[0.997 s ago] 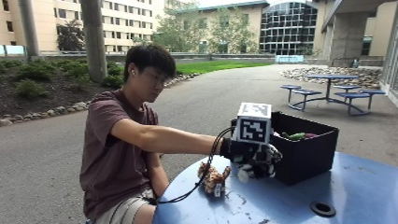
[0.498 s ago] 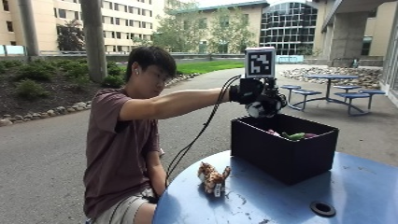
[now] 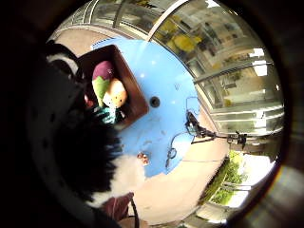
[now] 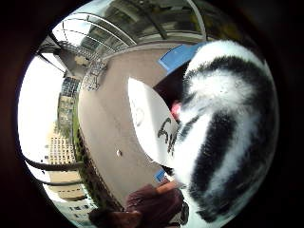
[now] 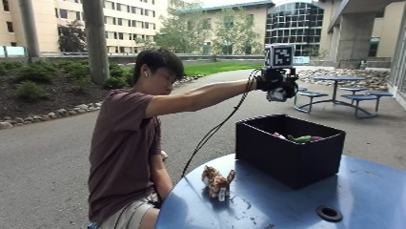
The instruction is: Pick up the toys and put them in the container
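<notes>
Outdoors, round blue table. Person seated at its edge, right arm stretched out level. Right hand held high above the near rim of the black container, well clear of it. Fingers curled round a black-and-white striped plush; the thumb-side view shows its stripes close against the palm, with a white tag sticking out beside it.

Half a second ago the hand was at much the same height over the container; a second ago it was low, at table level beside the container's near wall. So the plush has come up off the table and now hangs over the container, not yet inside.

Container holds other toys: a purple-and-green one and a pale round-headed one, lying side by side. From outside only green and pink bits show above the rim.

Small brown-spotted toy stands on the table near the person, apart from the container, same spot as before.
</notes>
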Demonstrator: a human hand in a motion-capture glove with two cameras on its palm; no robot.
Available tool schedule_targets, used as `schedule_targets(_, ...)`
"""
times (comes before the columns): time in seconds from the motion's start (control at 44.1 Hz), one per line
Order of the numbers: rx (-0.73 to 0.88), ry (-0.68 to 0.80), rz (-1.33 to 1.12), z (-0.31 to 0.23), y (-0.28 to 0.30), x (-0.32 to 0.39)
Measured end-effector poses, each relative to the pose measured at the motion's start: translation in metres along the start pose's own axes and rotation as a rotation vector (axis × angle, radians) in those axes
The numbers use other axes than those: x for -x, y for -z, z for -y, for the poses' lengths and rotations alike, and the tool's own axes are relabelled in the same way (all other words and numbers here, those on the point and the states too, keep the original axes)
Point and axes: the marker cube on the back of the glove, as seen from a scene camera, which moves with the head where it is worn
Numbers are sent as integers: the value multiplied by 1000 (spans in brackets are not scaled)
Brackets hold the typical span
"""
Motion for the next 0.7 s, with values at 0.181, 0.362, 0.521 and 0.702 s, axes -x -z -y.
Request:
schedule_targets(0.181,-25,179,-88,16,-18,89)
schedule_targets(0.362,194,-244,-102,31,-46,119)
schedule_targets(0.521,152,35,-84,22,-44,139)
schedule_targets(0.702,121,190,-71,0,-22,98)
